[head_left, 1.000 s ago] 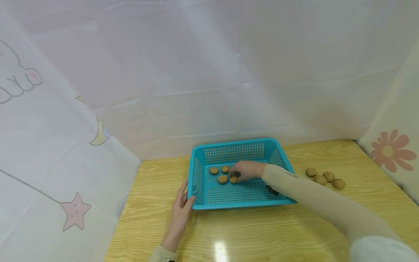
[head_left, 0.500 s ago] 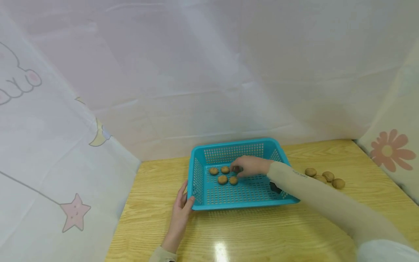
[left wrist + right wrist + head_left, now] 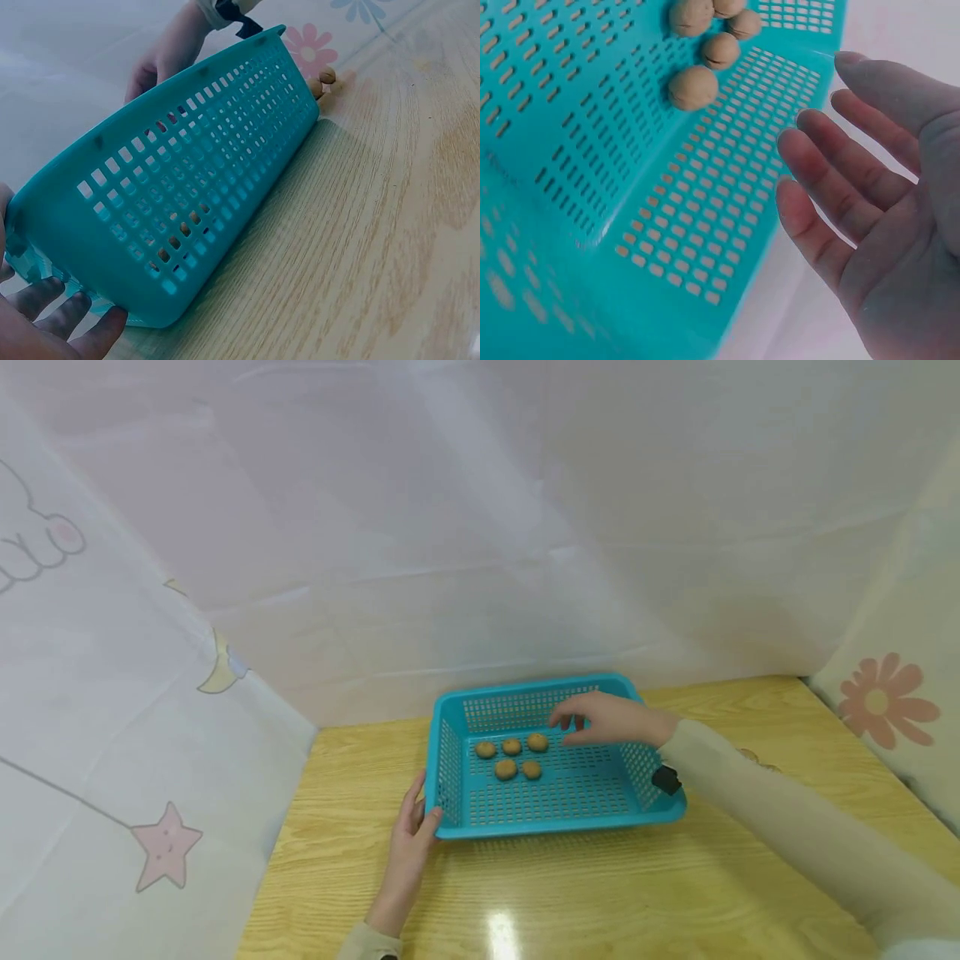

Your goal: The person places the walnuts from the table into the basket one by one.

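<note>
A blue-green plastic basket stands on the wooden table, several walnuts grouped in its left half. At the basket's left end, my left hand grips the rim and corner, thumb on top; in the left wrist view its fingers lie against the wall. My right hand hovers over the right back part of the basket with fingers apart, holding nothing. The right wrist view has the same hand empty beside the walnuts in the basket.
More walnuts lie on the table right of the basket, mostly hidden behind the right sleeve; two show in the left wrist view. A pale patterned cloth hangs behind the table.
My right hand has let go of a walnut, which lies in the back row in the basket, and has moved up and to the right. My left hand has stayed at the basket's end.
</note>
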`<action>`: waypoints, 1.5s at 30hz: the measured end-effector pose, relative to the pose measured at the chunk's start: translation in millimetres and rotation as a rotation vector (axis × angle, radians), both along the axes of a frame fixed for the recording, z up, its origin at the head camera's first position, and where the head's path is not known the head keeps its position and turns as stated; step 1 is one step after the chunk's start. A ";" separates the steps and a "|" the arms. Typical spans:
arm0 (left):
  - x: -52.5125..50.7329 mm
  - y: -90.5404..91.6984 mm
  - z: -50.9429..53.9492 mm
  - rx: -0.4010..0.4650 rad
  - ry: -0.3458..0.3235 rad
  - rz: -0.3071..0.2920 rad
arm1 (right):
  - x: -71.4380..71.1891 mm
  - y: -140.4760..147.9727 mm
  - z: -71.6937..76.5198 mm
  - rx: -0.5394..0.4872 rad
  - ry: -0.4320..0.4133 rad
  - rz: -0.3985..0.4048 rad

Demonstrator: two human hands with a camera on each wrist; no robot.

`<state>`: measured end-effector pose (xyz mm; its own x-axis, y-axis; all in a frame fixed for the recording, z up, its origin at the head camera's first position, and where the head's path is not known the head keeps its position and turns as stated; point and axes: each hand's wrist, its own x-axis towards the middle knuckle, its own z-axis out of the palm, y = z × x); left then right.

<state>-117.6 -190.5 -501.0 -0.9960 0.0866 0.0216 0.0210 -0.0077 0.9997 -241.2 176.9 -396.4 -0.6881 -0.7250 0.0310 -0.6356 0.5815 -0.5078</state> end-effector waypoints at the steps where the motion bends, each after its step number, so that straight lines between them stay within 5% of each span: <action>1: -0.2 -0.3 -0.1 0.001 0.000 0.000 | 1.4 3.4 2.1 -0.011 0.004 -0.003; 25: 0.4 -0.4 2.1 0.005 -0.015 0.006 | 39.0 109.7 2.1 -0.098 0.014 -0.196; 45: 0.5 0.1 1.6 0.015 0.002 -0.010 | 80.1 195.7 -35.8 -0.049 0.111 -0.409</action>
